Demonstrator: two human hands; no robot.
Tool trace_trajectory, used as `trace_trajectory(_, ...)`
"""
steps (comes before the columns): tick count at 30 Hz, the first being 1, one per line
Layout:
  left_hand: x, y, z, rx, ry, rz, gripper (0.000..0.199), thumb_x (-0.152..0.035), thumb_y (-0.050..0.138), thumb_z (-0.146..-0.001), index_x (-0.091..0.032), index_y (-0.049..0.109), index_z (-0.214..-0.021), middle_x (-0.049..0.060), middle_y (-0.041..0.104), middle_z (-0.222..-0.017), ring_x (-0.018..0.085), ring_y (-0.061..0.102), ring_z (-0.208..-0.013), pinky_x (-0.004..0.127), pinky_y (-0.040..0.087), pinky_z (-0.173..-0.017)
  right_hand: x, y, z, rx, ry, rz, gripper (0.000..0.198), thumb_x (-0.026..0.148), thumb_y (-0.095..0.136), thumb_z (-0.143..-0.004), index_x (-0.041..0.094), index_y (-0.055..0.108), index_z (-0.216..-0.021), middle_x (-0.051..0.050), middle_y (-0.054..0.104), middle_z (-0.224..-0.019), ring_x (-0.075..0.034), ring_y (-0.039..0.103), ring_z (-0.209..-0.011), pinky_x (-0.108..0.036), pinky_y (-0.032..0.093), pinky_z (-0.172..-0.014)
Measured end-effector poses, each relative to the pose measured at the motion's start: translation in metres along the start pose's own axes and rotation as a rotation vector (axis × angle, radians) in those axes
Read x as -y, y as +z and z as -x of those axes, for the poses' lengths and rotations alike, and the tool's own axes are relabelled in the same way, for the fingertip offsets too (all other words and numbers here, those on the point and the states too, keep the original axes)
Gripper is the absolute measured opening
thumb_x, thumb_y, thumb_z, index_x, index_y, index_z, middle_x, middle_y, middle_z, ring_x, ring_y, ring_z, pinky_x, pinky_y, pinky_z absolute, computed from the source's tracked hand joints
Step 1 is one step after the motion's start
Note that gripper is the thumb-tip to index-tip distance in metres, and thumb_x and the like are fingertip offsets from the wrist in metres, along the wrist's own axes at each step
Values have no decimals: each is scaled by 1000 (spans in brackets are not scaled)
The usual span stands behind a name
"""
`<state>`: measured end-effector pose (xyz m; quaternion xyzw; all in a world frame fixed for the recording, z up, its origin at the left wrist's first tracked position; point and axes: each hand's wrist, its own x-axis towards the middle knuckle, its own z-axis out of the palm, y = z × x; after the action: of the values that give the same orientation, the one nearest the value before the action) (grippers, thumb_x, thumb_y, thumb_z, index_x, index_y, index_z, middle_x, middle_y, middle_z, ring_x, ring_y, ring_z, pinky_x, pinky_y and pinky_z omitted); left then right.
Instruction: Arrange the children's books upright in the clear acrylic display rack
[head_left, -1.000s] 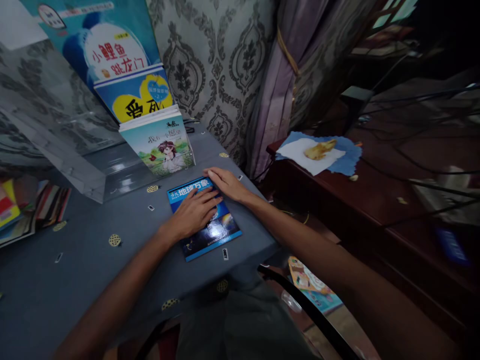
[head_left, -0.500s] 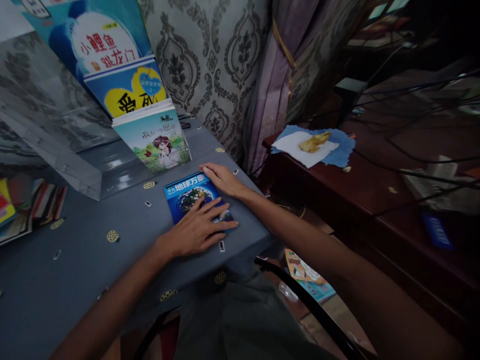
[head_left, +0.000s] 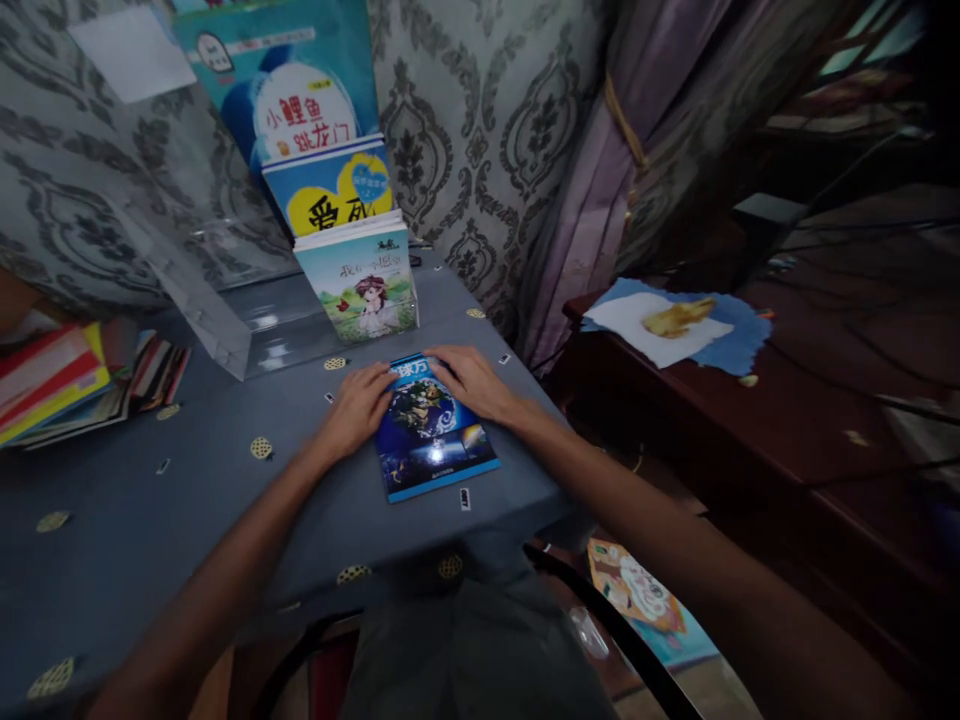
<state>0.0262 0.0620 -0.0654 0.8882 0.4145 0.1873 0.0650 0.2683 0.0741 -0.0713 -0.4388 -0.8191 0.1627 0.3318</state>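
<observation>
A blue book (head_left: 431, 445) with the Earth and Chinese characters on its cover lies flat on the grey-blue tablecloth. My left hand (head_left: 356, 408) is at its upper left corner, with bent fingers closed over that edge and covering part of the title. Across from it, my right hand (head_left: 474, 382) holds the upper right corner, thumb side on the cover and fingers along the edge. The lower half of the cover shows uncovered. How far the fingertips reach under the book is hidden.
Behind the book, a clear stand (head_left: 232, 340) holds several picture books (head_left: 367, 290). Stacked books (head_left: 67, 385) lie at the left. A dark red desk (head_left: 675, 420) on the right carries a blue cloth (head_left: 739, 330) and cables. A black chair armrest (head_left: 600, 615) is close below my right forearm.
My left hand has moved from flat on the cover to the book's upper left corner, uncovering the Earth picture. My right hand stays at the upper right. The view has turned left.
</observation>
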Motion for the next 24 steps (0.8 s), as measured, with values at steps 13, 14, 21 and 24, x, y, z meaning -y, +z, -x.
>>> trace_trajectory(13,26,6,6,-3,-69,-41,42,-34,37,-103,-20,55,-139,11,53,-150,24,44,-143,48,35,-118,112,52,62,290,-273,214,56,38,56,-98,5,49,-143,-23,43,-154,-32,34,-148,-52,30,-122)
trace_trajectory(14,25,6,6,-7,-68,-44,43,-35,36,-104,-20,55,-139,11,53,-150,24,44,-142,48,35,-118,114,51,68,304,-298,211,56,39,56,-98,5,50,-143,-22,45,-153,-31,34,-148,-51,30,-122)
trace_trajectory(21,25,5,6,-6,-63,-59,44,-37,33,-105,-22,55,-139,10,53,-149,24,44,-142,48,35,-117,115,30,103,364,-318,193,55,40,54,-99,15,46,-147,-13,42,-157,-28,31,-150,-53,29,-123)
trace_trajectory(24,25,4,6,3,-63,-60,44,-38,33,-105,-21,55,-139,10,53,-150,24,44,-142,48,35,-117,111,19,115,358,-273,202,59,38,59,-96,17,44,-149,-14,41,-158,-29,33,-149,-55,31,-121)
